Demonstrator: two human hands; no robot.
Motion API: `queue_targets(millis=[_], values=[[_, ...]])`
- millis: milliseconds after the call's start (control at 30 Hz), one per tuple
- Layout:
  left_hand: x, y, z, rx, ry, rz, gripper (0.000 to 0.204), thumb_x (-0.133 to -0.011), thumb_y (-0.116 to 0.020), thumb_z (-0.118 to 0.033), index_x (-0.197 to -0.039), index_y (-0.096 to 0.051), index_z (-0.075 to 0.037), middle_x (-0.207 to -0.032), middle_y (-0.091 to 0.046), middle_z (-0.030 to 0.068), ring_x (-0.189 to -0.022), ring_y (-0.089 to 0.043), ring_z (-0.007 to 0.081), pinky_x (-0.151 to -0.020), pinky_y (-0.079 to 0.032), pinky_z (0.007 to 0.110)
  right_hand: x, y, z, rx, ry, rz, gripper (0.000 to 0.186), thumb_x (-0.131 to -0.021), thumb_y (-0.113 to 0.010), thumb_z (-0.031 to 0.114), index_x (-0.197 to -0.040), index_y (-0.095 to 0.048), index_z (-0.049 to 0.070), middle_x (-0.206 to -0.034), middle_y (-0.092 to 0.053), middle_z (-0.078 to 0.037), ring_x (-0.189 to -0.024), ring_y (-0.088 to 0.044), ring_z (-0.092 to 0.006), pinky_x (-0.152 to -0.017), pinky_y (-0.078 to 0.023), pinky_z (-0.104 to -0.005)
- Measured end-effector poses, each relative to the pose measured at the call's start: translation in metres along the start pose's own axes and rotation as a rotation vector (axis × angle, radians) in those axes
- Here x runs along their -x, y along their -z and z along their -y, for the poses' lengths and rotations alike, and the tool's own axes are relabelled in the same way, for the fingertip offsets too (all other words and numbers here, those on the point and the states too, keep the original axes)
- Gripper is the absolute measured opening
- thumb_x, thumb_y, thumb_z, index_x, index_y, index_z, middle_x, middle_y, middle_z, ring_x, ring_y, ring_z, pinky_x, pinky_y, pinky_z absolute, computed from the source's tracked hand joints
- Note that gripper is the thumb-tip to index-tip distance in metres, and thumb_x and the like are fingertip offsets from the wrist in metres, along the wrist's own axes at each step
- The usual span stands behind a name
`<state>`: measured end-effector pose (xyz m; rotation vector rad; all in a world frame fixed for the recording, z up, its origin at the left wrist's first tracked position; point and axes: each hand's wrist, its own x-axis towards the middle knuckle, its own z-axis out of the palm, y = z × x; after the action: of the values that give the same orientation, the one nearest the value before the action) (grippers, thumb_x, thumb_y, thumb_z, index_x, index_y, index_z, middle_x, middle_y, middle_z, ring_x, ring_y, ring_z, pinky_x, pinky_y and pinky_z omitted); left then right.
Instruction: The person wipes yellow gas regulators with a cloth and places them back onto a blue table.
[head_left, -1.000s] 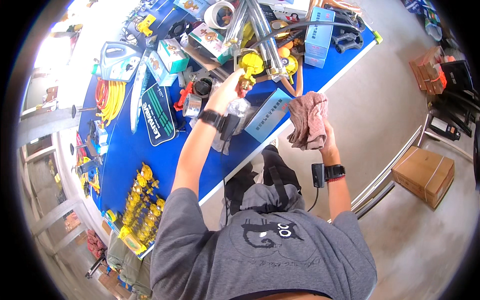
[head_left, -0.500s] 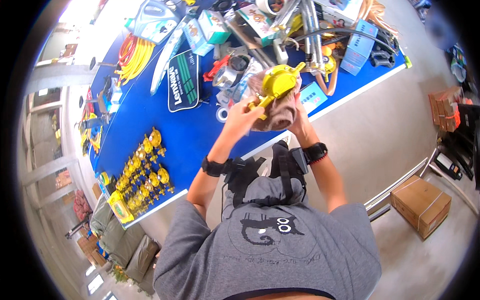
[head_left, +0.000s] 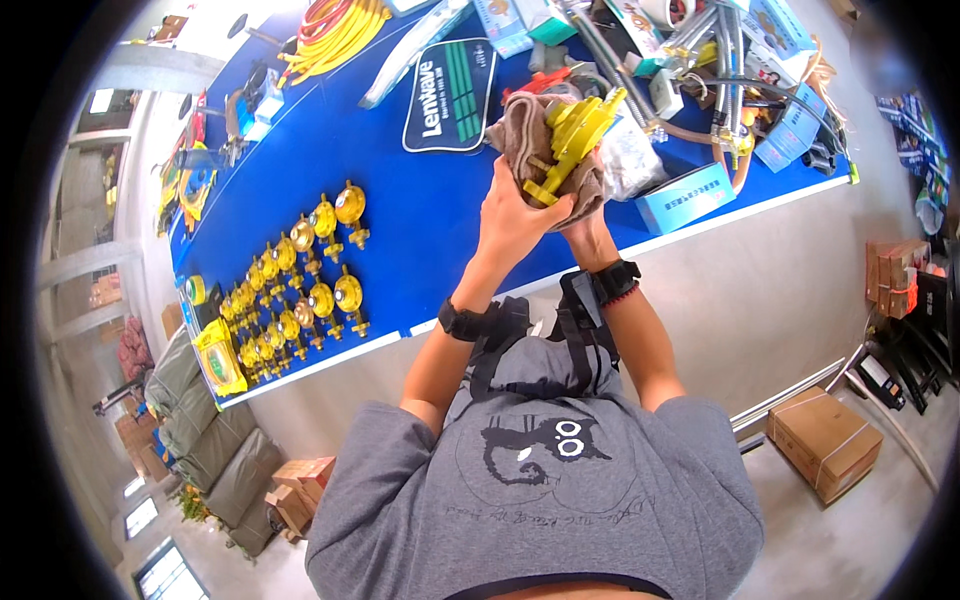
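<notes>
A yellow gas regulator [head_left: 580,130] is held up over the table's near edge, tilted, with a brown cloth [head_left: 522,135] bunched around its left and lower sides. My left hand [head_left: 515,212] is closed on the cloth from the left, its thumb by the regulator's lower fitting. From below and behind, my right hand [head_left: 590,235] grips the same bundle; most of its fingers are hidden by cloth and regulator. On the left of the blue table [head_left: 410,220], several more yellow regulators [head_left: 322,217] stand in two rows.
A light-blue box [head_left: 688,198] and a clear plastic bag [head_left: 632,160] lie right of my hands. Beyond are a dark green-striped pouch [head_left: 450,95], metal flexible hoses [head_left: 728,70] and coiled yellow hose [head_left: 335,40]. A cardboard box [head_left: 825,440] sits on the floor at right.
My left hand has moved from the regulator's lower end to the cloth's left side. The cloth now wraps the regulator's left side. The whole view has shifted, bringing the regulator rows higher.
</notes>
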<state>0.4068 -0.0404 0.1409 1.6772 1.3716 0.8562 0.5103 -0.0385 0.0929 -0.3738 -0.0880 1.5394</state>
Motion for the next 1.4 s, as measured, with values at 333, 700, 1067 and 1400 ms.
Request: queue_targets(millis=[333, 700, 1067, 1400], values=[[0.025, 0.074, 0.057, -0.477, -0.13, -0.107, 0.056, -0.061, -0.074, -0.044, -0.084, -0.047, 0.0, -0.064, -0.061, 0.0154, -0.056, -0.062, 0.0304, -0.049, -0.048, 0.036, 0.025, -0.01, -0.072, 0.097, -0.232, -0.038, 0.053, -0.092, -0.044, 0.044, -0.132, -0.037, 0.01, -0.128, -0.046, -0.011, -0.115, -0.049, -0.0263, -0.097, -0.043, -0.0407], [0.056, 0.113, 0.086, -0.475, -0.1, -0.148, 0.06, -0.063, -0.074, -0.033, -0.1, -0.044, 0.003, -0.086, -0.058, 0.0196, -0.077, -0.061, 0.0329, -0.066, -0.05, 0.037, 0.018, -0.016, -0.116, 0.453, -0.254, 0.033, 0.047, -0.082, -0.063, 0.019, -0.122, -0.044, 0.002, -0.108, -0.057, -0.01, -0.095, -0.059, -0.0194, -0.081, -0.05, -0.031], [0.08, 0.168, 0.072, -0.225, 0.2, 0.239, 0.035, -0.074, -0.072, -0.033, -0.075, -0.06, 0.001, -0.066, -0.062, 0.008, -0.06, -0.061, 0.0157, -0.058, -0.048, 0.027, 0.024, -0.026, -0.134, 0.389, -0.237, 0.043, 0.054, -0.082, -0.064, 0.022, -0.126, -0.041, 0.001, -0.112, -0.056, -0.011, -0.097, -0.059, -0.0221, -0.084, -0.05, -0.034], [0.062, 0.146, 0.106, 0.427, 0.407, 0.309, 0.02, -0.075, -0.067, -0.019, -0.076, -0.067, 0.001, -0.062, -0.064, 0.0049, -0.054, -0.059, 0.0084, -0.05, -0.045, 0.02, 0.018, -0.031, -0.134, 0.493, -0.236, 0.099, 0.056, -0.077, -0.07, 0.028, -0.119, -0.048, -0.001, -0.105, -0.058, -0.011, -0.09, -0.06, -0.0212, -0.077, -0.05, -0.0322]])
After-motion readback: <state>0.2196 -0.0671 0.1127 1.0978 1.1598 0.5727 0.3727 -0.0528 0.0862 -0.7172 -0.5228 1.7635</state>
